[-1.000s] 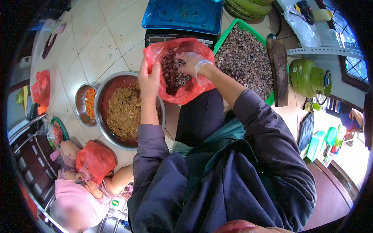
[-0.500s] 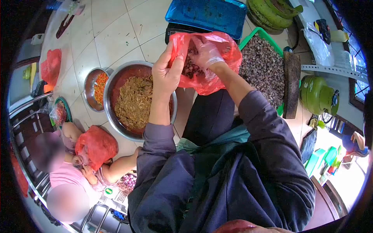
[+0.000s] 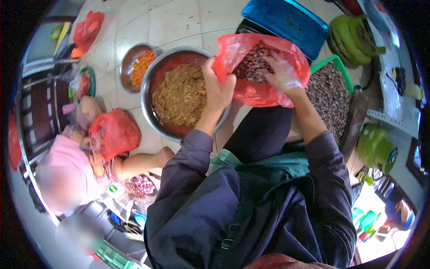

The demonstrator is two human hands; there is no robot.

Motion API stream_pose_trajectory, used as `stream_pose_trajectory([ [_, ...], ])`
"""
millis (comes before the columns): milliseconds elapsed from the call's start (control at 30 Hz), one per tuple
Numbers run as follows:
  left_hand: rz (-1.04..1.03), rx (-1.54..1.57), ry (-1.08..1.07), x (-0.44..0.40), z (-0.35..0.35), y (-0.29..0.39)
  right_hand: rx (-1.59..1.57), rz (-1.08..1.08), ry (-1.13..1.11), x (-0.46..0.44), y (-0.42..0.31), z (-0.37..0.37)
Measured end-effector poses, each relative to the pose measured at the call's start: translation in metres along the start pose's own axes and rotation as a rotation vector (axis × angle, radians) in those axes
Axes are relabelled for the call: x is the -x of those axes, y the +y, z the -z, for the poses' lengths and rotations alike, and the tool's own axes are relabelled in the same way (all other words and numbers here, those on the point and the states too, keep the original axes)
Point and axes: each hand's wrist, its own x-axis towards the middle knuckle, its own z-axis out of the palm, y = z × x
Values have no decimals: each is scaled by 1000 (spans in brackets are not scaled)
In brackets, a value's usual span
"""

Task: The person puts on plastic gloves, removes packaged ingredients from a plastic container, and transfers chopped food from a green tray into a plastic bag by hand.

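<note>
The left hand (image 3: 218,89) grips the rim of a red bag (image 3: 257,92) at 1 o'clock in the view – thumb this side, fingers beyond, apparently to keep its mouth wide. The gloved right hand (image 3: 283,74) reaches in, fingers spread on dark pieces (image 3: 251,65); whether it grips any, I cannot tell. The clear glove likely keeps it clean. From the bag, a bowl (image 3: 156,74) of brown food sits around 9 o'clock and a green tray (image 3: 345,74) of similar pieces around 4 – both seemingly set within easy reach.
</note>
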Motion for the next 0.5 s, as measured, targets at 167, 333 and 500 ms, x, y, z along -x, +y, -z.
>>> stream_pose_trajectory([
  [167, -100, -627, -173, 67, 26, 6, 11, 9, -84, 4, -12, 20],
  [333, -64, -887, -486, 114, 29, -20, -32, 7, -52, 12, -19, 29],
  [500, -85, -1095, -496, 120, 19, -36, -16, 28, -38, 18, -16, 31],
])
